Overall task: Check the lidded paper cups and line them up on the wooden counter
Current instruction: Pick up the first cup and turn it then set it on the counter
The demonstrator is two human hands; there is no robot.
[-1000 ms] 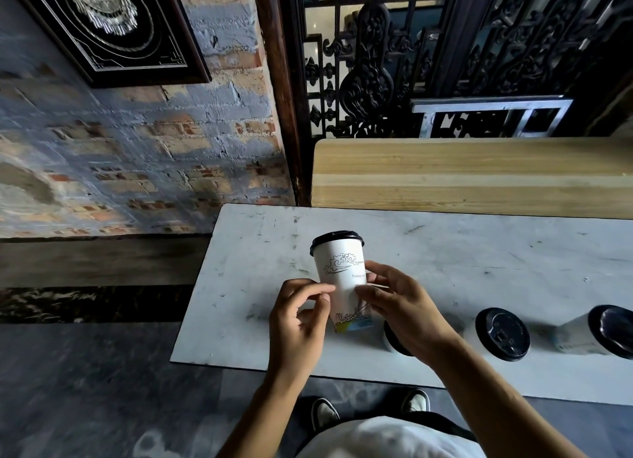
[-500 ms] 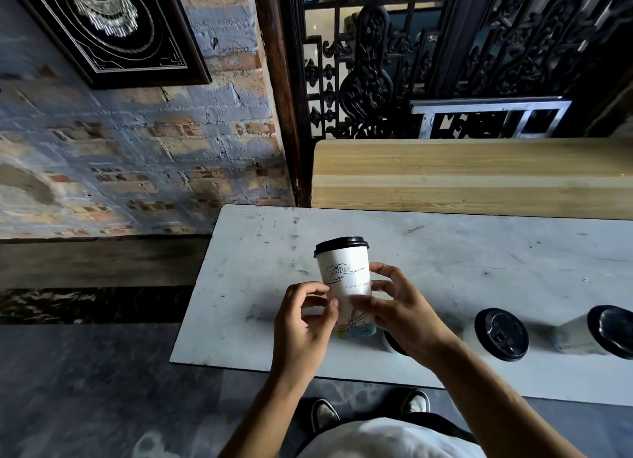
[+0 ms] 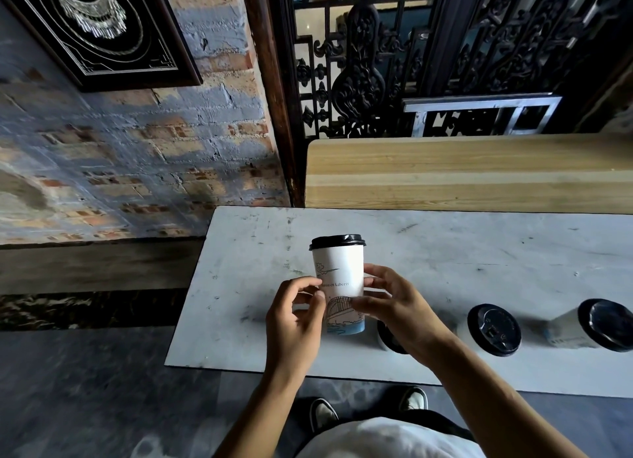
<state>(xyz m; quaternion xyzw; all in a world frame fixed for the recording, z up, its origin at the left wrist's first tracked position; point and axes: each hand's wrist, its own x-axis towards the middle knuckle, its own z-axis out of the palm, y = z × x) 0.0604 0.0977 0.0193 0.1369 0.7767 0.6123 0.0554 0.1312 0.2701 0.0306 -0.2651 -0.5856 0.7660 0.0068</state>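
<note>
Head view: both hands (image 3: 294, 324) grip upright cup (image 3: 339, 279).

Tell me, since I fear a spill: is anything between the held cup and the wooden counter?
Nothing visible. Both hands, left hand and right hand, hold the cup over bare white table; the wooden counter behind is bare.
</note>
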